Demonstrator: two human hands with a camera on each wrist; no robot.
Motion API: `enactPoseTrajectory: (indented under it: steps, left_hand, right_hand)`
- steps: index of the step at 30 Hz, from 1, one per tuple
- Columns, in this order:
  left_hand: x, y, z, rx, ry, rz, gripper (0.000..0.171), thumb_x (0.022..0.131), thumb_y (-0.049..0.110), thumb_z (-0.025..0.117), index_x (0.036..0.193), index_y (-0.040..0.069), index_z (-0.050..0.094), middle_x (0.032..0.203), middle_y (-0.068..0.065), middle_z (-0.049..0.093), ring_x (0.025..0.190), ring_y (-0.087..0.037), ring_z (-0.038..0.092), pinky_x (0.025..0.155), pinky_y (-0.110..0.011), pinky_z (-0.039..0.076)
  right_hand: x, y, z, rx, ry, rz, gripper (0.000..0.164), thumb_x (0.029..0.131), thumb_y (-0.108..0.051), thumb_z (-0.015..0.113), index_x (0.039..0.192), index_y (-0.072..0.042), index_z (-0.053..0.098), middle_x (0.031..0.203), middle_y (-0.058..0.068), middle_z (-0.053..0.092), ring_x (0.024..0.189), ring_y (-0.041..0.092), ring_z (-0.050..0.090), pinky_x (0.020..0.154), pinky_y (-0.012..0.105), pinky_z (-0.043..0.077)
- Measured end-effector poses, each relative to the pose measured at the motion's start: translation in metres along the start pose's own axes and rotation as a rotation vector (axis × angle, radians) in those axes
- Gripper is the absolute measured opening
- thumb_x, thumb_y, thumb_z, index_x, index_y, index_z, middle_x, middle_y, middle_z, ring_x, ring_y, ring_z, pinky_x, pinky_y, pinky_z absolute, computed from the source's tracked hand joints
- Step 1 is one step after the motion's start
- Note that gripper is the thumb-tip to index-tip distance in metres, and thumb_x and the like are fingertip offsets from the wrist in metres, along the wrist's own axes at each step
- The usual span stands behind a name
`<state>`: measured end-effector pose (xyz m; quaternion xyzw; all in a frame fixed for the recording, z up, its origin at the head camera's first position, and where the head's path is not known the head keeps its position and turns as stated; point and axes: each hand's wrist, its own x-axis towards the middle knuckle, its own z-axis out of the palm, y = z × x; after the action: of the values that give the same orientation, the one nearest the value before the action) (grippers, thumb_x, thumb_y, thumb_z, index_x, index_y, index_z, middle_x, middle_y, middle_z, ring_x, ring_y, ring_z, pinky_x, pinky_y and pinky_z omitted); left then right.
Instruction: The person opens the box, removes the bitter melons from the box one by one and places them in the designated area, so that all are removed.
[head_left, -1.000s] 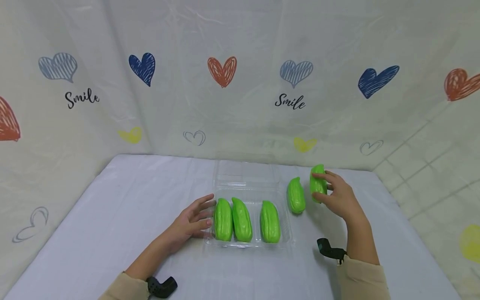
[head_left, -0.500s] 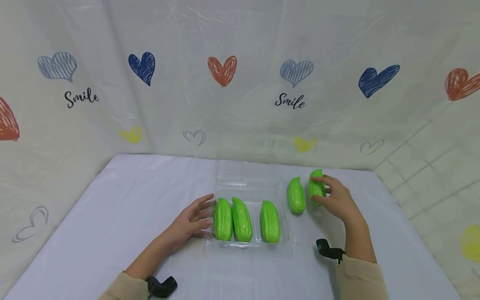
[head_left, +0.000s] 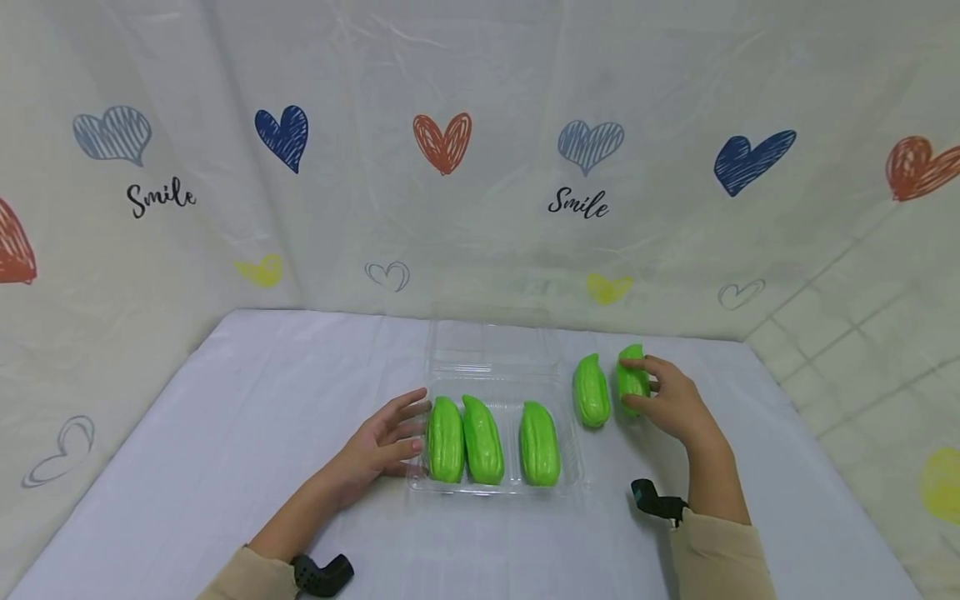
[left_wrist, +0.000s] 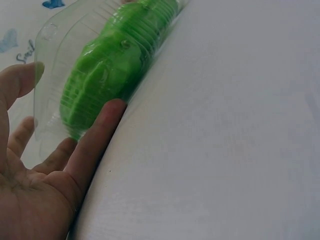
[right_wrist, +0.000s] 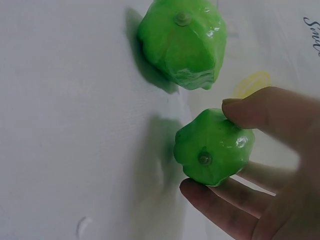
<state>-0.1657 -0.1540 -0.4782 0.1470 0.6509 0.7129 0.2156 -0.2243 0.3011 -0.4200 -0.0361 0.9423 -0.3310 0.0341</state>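
Note:
My right hand (head_left: pixel 678 400) pinches a glossy, ridged green gourd (head_left: pixel 628 373) between thumb and fingers, to the right of the container. Its blunt end with a small round nub shows in the right wrist view; whether it touches the table I cannot tell. A second green gourd (head_left: pixel 592 392) lies just left of it on the cloth. In the middle stands a clear plastic clamshell container (head_left: pixel 504 490) with three gourds (head_left: pixel 483 442) lying inside, two at the left and one at the right. My left hand (head_left: pixel 375 446) has its fingers spread against the container's left side.
The container's clear lid (head_left: pixel 495 346) is folded back behind it. A white cloth (head_left: pixel 225 467) covers the table. Behind it hangs a pale curtain (head_left: pixel 337 217) printed with hearts. Black wrist cameras (head_left: pixel 322 575) sit at both sleeves.
The right hand has lowered its gourd, bringing it slightly nearer and left, beside the loose one. The left hand and the container have stayed put.

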Motion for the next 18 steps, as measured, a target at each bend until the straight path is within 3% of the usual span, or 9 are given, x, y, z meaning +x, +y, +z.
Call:
enactPoseTrajectory:
  steps: [18]
  left_hand:
    - [0.0009, -0.0025, -0.0016, -0.01, -0.002, 0.002, 0.075, 0.098, 0.011, 0.062, 0.159, 0.02, 0.021, 0.163, -0.014, 0.022, 0.145, -0.042, 0.032, 0.091, -0.052, 0.055]
  right_hand:
    - [-0.0003, 0.0005, 0.0038, -0.01, -0.032, 0.002, 0.058, 0.093, -0.02, 0.066, 0.147, -0.009, 0.047, 0.159, 0.031, 0.021, 0.131, 0.057, 0.041, 0.096, 0.065, 0.047]
